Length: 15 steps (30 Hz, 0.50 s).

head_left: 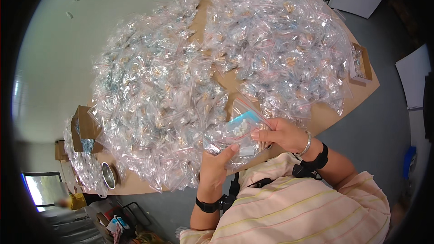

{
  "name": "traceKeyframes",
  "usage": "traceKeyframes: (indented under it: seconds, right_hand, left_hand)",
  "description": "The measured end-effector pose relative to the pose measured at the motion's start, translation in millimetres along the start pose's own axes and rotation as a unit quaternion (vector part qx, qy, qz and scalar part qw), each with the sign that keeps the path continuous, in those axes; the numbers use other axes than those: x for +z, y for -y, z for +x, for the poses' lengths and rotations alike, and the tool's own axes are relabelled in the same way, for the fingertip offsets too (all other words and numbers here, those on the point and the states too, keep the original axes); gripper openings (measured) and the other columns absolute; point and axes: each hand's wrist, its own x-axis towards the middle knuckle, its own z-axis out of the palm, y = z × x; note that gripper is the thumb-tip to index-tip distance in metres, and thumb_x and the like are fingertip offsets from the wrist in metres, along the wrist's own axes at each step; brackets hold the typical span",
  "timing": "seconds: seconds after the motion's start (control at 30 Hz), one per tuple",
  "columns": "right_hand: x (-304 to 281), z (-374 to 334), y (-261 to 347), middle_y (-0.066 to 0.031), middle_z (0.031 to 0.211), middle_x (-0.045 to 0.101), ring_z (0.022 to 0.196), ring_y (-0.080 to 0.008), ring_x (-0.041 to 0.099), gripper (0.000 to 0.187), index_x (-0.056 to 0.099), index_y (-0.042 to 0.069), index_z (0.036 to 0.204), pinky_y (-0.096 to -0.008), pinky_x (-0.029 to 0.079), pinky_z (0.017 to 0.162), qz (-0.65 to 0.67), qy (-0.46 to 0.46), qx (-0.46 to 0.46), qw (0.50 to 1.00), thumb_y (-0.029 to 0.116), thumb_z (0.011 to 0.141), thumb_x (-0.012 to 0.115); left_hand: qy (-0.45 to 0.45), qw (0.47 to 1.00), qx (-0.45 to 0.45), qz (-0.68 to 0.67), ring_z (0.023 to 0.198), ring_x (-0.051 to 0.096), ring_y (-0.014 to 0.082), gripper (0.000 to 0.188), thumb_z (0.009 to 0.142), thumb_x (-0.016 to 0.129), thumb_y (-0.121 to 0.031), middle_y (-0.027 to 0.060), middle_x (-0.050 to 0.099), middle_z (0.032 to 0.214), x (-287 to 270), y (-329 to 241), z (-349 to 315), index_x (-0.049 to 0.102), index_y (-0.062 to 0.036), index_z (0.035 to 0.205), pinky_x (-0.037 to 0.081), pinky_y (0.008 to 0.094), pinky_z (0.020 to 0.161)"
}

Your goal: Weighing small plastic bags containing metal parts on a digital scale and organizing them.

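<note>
Hands are meeting over the near edge of the worktop (323, 117), and I am watching both of them closing on one small clear zip bag (235, 135) with white pieces inside and a blue strip near its top. My left hand (214, 167) is gripping the bag from below, thumb pressing up against its lower edge, while my right hand (275, 133) is pinching the right side, fingers together on the plastic. The bag is being held just above the worktop's front edge, right beside the big heap of filled bags (158, 95) on the left; a second heap (280, 40) is lying farther off to the right. I am guessing the seal is being worked, though the glare on the plastic is making it hard to tell whether the strip is shut. To do it well, I am judging that the bag should be kept flat and taut, the contents shaken low, and the pinch run evenly along the strip. A cardboard box (83, 129) and a metal bowl (108, 175) are sitting at the left end.
</note>
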Motion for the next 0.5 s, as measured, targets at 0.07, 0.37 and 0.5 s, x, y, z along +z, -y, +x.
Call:
traceKeyframes:
  seconds: [0.07, 0.37, 0.5]
  right_hand:
    - [3, -1, 2, 0.0045, 0.084, 0.061, 0.072, -0.0041, 0.055, 0.032, 0.066, 0.004, 0.109, -0.0212, 0.045, 0.065, 0.036, 0.015, -0.009, 0.999, 0.030, 0.090, 0.072]
    - [20, -1, 23, 0.0021, 0.093, 0.066, 0.080, -0.0053, 0.057, 0.033, 0.067, 0.004, 0.112, -0.0231, 0.046, 0.068, -0.026, 0.048, -0.036, 0.998, 0.027, 0.089, 0.074]
    - [24, 3, 22, 0.0018, 0.089, 0.067, 0.079, -0.0050, 0.056, 0.029, 0.071, 0.004, 0.103, -0.0234, 0.044, 0.068, -0.037, 0.016, -0.018, 0.999, 0.030, 0.090, 0.072]
  left_hand:
    - [-0.001, 1.000, 0.014, -0.008, 0.104, 0.062, 0.0186, 0.048, 0.080, 0.075, -0.002, 0.0092, 0.065, 0.115, -1, 0, -4, 0.056, 0.0001, 0.124, 0.049, 0.0341, 0.092]
    - [-0.027, 0.999, 0.012, 0.022, 0.100, 0.064, 0.0185, 0.040, 0.079, 0.074, 0.002, 0.0091, 0.067, 0.111, 1, -4, -8, 0.060, 0.0007, 0.117, 0.050, 0.0333, 0.090]
    - [-0.046, 0.998, 0.031, 0.006, 0.097, 0.064, 0.0172, 0.037, 0.080, 0.076, -0.001, 0.0079, 0.067, 0.106, 1, -5, -14, 0.062, -0.0002, 0.114, 0.050, 0.0318, 0.087]
